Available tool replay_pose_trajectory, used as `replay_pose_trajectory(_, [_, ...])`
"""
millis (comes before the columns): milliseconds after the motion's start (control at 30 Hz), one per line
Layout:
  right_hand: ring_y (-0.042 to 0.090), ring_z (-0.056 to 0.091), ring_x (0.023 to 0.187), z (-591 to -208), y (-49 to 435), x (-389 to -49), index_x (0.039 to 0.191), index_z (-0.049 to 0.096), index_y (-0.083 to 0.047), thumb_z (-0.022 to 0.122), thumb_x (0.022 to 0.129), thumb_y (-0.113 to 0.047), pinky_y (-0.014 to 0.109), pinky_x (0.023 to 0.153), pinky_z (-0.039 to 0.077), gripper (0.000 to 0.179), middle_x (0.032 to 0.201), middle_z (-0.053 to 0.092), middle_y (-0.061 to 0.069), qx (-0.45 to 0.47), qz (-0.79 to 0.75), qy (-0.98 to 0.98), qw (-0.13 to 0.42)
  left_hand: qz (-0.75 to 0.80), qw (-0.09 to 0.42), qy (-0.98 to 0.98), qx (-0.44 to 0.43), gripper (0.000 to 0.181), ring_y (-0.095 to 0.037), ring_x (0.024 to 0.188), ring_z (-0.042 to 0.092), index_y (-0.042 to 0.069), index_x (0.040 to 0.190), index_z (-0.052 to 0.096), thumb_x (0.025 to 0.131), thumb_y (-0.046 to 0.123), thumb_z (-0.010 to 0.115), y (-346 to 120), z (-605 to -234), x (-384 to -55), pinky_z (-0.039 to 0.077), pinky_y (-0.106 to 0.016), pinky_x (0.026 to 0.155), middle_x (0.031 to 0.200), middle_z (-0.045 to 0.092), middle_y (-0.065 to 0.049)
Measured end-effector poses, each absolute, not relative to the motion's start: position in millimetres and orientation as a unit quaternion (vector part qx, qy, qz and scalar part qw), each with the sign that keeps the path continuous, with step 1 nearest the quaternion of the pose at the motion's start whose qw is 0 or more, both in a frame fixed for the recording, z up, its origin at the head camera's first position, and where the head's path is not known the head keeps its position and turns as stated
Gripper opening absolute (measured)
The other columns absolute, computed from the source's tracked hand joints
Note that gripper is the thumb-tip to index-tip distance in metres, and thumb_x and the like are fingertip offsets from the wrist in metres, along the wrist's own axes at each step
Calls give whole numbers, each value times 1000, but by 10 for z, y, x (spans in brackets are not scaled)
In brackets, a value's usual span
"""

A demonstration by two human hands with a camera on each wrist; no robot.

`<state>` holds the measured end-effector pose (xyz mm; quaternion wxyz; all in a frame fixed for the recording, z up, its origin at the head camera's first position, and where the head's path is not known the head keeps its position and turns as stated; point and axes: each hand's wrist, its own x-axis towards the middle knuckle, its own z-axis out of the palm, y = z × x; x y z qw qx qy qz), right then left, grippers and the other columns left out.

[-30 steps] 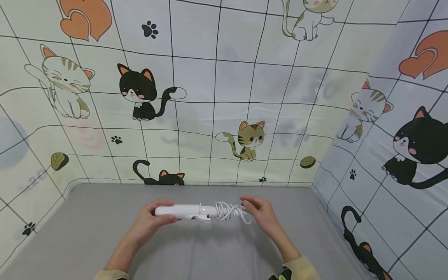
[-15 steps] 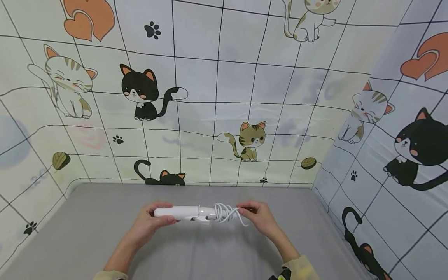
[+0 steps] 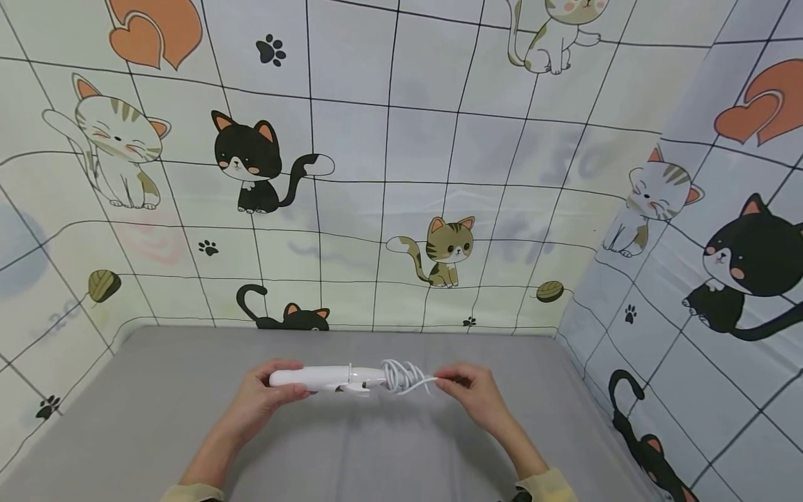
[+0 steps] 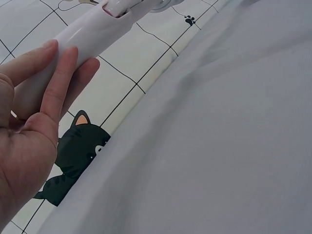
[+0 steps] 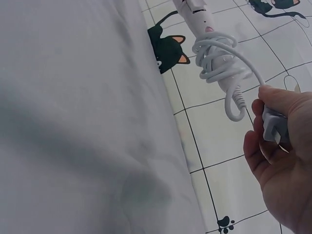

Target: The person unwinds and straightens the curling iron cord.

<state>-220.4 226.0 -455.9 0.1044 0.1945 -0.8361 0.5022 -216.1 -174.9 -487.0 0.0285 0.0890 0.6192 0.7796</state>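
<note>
A white curling iron (image 3: 320, 378) is held level above the grey tabletop, its lever on the near side. My left hand (image 3: 270, 390) grips its thick left end, thumb below and fingers above; in the left wrist view the fingers (image 4: 63, 83) lie along the smooth white body. A white power cord (image 3: 404, 376) is wound in loose loops round the handle at the right end. My right hand (image 3: 473, 394) pinches the cord's free end, and the right wrist view shows the white plug (image 5: 275, 127) within its fingers. One stretch of cord runs straight from the coil to the thumb.
A grey cloth-covered table (image 3: 389, 453) lies beneath both hands. Behind it and at both sides hang white gridded curtains (image 3: 351, 139) printed with cartoon cats, paw prints and hearts.
My right hand moved in to the cord, took its end and drew it slightly right, so the loose loop is straighter. My left hand and the curling iron shifted slightly left.
</note>
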Motion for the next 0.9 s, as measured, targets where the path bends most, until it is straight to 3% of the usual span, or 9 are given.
replay_pose_trajectory(233, [9,65,78,-4563,2387,-2168,98,77,-4,77,92,-7,23,67,58,7,90,73,1,207,485,-847,71,802,14,588,105,39,-35,91,74,-14,121,61,83,-20,70,-1827,-4902,-2166,63,-39,88,114,58,-20])
replay_pose_trajectory(467, [31,64,72,-4608,2611,-2161,104,74,-1,73,96,-10,24,50,52,13,90,69,5,146,473,-868,29,829,31,545,118,35,-39,94,74,-8,121,64,88,-20,65,-1909,-4932,-2160,62,-37,89,116,55,-17])
replay_pose_trajectory(700, [11,63,80,-4720,2614,-2221,100,75,-4,74,91,2,25,67,57,11,89,70,-4,171,430,-879,117,823,32,553,127,36,-40,93,74,-10,121,64,87,-21,65,-1942,-4923,-2135,62,-39,89,116,53,-19])
replay_pose_trajectory(900, [13,63,83,-4737,2619,-2252,99,76,-9,75,88,7,35,73,58,20,90,69,-8,166,390,-885,192,814,35,563,136,36,-39,93,73,-3,118,69,87,-21,65,-1972,-4910,-2116,62,-40,90,117,54,-18])
